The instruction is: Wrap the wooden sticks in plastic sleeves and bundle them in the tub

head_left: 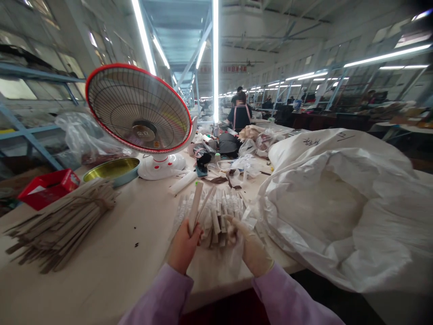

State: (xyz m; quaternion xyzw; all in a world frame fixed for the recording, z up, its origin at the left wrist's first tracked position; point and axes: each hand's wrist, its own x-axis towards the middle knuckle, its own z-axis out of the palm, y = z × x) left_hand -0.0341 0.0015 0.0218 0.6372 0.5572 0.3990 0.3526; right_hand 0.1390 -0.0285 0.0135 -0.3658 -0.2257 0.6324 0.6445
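My left hand (184, 243), bare, is closed around pale flat strips (195, 203) that point up and away from me. Just right of it, my right hand (248, 243) wears a pale glove; its fingers are bent and slightly blurred, and what they grip is unclear. Thin translucent plastic (236, 259) shows below those fingers. Between and beyond both hands lies a row of similar strips in white, crinkled wrapping (218, 207). Their near ends are partly hidden by my hands.
A tied bundle of brownish strips (67, 216) lies at left, near a red box (50, 187) and a metal basin (113, 170). A red-rimmed heater (138, 108) stands behind. A large white sack (338, 203) fills the right. Farther off is a person (240, 115).
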